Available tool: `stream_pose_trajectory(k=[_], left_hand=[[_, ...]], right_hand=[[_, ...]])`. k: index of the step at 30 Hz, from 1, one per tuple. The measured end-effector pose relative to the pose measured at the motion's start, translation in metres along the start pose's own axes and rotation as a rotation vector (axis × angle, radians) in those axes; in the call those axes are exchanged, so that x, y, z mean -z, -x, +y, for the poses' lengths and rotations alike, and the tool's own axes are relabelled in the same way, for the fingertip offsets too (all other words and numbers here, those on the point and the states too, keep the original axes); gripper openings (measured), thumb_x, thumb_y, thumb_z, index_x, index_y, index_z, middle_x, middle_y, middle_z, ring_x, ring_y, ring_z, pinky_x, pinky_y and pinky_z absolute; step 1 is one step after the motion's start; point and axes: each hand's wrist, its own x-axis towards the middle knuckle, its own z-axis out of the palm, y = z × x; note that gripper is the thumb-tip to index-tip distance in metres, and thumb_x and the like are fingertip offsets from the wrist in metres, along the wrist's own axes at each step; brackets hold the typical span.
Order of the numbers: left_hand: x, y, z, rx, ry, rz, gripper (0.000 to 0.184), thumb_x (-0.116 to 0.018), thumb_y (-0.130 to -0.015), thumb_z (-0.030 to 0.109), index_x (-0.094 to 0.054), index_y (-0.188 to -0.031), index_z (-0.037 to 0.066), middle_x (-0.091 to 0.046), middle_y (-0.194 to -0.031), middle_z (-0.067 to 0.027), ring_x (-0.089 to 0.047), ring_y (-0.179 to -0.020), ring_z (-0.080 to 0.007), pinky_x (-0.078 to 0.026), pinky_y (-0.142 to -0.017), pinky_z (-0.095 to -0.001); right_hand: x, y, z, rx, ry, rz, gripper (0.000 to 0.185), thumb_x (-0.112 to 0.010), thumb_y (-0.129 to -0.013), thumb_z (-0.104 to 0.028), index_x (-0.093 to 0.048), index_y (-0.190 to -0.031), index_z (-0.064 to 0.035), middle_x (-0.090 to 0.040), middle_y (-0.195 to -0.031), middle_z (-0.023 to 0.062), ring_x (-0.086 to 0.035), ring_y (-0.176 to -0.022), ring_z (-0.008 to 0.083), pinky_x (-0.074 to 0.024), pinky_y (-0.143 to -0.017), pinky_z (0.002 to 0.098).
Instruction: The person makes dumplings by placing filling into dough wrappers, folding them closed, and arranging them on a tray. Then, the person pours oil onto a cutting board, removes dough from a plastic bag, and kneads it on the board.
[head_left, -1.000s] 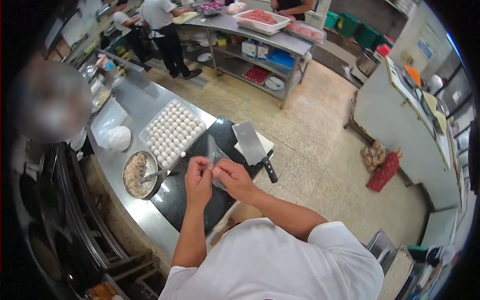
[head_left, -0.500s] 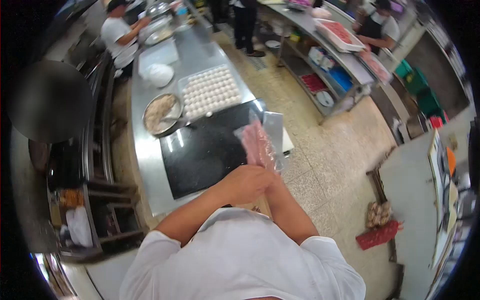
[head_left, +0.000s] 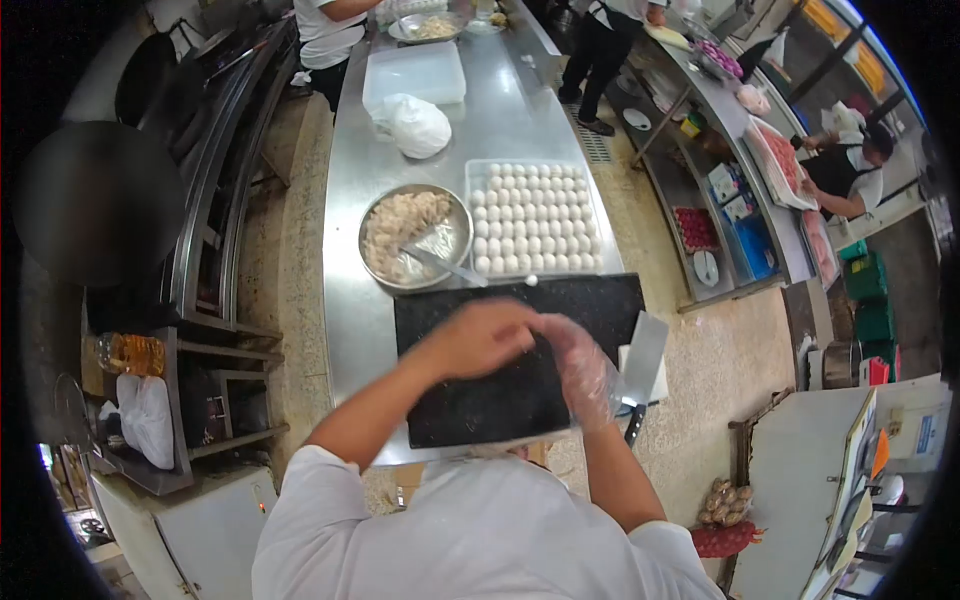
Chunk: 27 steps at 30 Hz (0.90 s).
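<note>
In the head view, the right hand (head_left: 580, 362) wears a clear plastic glove (head_left: 597, 388). The bare left hand (head_left: 478, 340), blurred, is at its fingertips; I cannot tell whether either grips. Beneath them is a black board (head_left: 475, 415); beyond, white balls (head_left: 535, 222); to their right, a cleaver (head_left: 646, 352).

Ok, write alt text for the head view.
A person's left hand, bare, is close to the right hand, in clear plastic, above a black board; a cleaver lies at right, with a bowl of pale mixture and tray of white balls beyond.
</note>
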Motion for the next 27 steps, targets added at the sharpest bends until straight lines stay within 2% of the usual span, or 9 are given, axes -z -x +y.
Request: stream_pose_trajectory(k=[2,5,7,10,12,15,16,24,27], left_hand=[[0.055,-0.022,-0.065,0.251,0.107,0.313,0.023,-0.062,-0.097,0.022,-0.066,-0.112,0.005,-0.069,-0.102,-0.0083,-0.065,-0.092,-0.0182,-0.052,-0.085,-0.0336],[0.156,-0.066,-0.164,0.320,0.086,0.609,0.021,-0.060,-0.099,0.020,-0.066,-0.113,0.006,-0.068,-0.100,-0.0049,-0.062,-0.090,-0.0137,-0.050,-0.084,-0.0296],[0.218,-0.084,-0.249,0.252,-0.248,0.631,0.024,-0.058,-0.098,0.017,-0.064,-0.118,0.005,-0.070,-0.105,-0.0083,-0.064,-0.095,-0.0214,-0.049,-0.088,-0.0322],[0.286,-0.104,-0.394,0.317,-0.336,0.486,0.038,-0.052,-0.096,0.011,-0.057,-0.133,0.005,-0.059,-0.135,-0.0121,-0.052,-0.127,-0.0254,-0.038,-0.109,-0.0354],[0.325,-0.123,-0.507,0.010,-0.534,0.407,0.037,-0.054,-0.095,0.007,-0.058,-0.130,-0.001,-0.060,-0.131,-0.0164,-0.054,-0.124,-0.0322,-0.040,-0.108,-0.0383],[0.338,-0.149,-0.561,0.247,-0.625,0.308,0.051,-0.053,-0.093,0.005,-0.044,-0.143,-0.004,-0.049,-0.143,-0.0264,-0.049,-0.131,-0.0380,-0.036,-0.111,-0.0410],[0.325,-0.152,-0.522,0.414,-0.556,0.273,0.052,-0.053,-0.093,0.005,-0.044,-0.143,-0.005,-0.049,-0.142,-0.0267,-0.048,-0.132,-0.0381,-0.036,-0.110,-0.0414],[0.337,-0.183,-0.555,0.048,-0.552,0.225,0.055,-0.061,-0.088,0.013,-0.049,-0.139,-0.003,-0.055,-0.137,-0.0261,-0.051,-0.128,-0.0411,-0.040,-0.106,-0.0431],[0.346,-0.190,-0.575,0.227,-0.564,0.088,0.047,-0.061,-0.088,0.014,-0.057,-0.131,-0.003,-0.061,-0.129,-0.0264,-0.055,-0.122,-0.0425,-0.043,-0.101,-0.0443]], right_hand=[[-0.005,-0.007,0.006,-0.014,0.852,-0.099,0.068,-0.059,-0.091,-0.061,-0.058,-0.130,-0.0051,-0.059,-0.129,0.0170,-0.056,-0.121,0.0333,-0.0411,-0.107,0.0423],[-0.004,0.001,0.058,-0.072,0.961,0.014,0.067,-0.076,-0.081,-0.049,-0.058,-0.129,-0.0050,-0.058,-0.131,0.0193,-0.053,-0.124,0.0372,-0.0398,-0.108,0.0449],[-0.005,0.011,0.081,-0.193,1.040,0.061,0.069,-0.085,-0.073,-0.033,-0.058,-0.130,-0.0040,-0.055,-0.136,0.0206,-0.051,-0.128,0.0378,-0.0379,-0.111,0.0470],[-0.009,0.021,0.095,-0.089,1.362,-0.183,0.074,-0.076,-0.080,-0.047,-0.056,-0.132,0.0013,-0.051,-0.141,0.0231,-0.043,-0.137,0.0380,-0.0319,-0.116,0.0468],[-0.019,0.013,0.095,-0.127,1.286,-0.215,0.076,-0.072,-0.081,-0.053,-0.055,-0.132,0.0003,-0.048,-0.143,0.0223,-0.040,-0.139,0.0379,-0.0319,-0.117,0.0461],[-0.022,0.005,0.105,-0.092,1.267,-0.089,0.070,-0.074,-0.081,-0.050,-0.057,-0.128,-0.0007,-0.050,-0.137,0.0207,-0.042,-0.136,0.0388,-0.0352,-0.114,0.0464],[-0.021,0.004,0.106,-0.032,1.211,-0.133,0.068,-0.075,-0.080,-0.048,-0.058,-0.126,-0.0009,-0.050,-0.135,0.0202,-0.042,-0.135,0.0391,-0.0365,-0.113,0.0466],[-0.022,0.003,0.104,-0.010,1.191,-0.109,0.067,-0.077,-0.077,-0.045,-0.058,-0.122,0.0013,-0.051,-0.134,0.0196,-0.043,-0.133,0.0390,-0.0380,-0.112,0.0471],[-0.024,0.003,0.106,0.005,1.199,-0.113,0.068,-0.077,-0.078,-0.045,-0.059,-0.122,0.0022,-0.051,-0.134,0.0204,-0.044,-0.133,0.0391,-0.0377,-0.112,0.0483]])
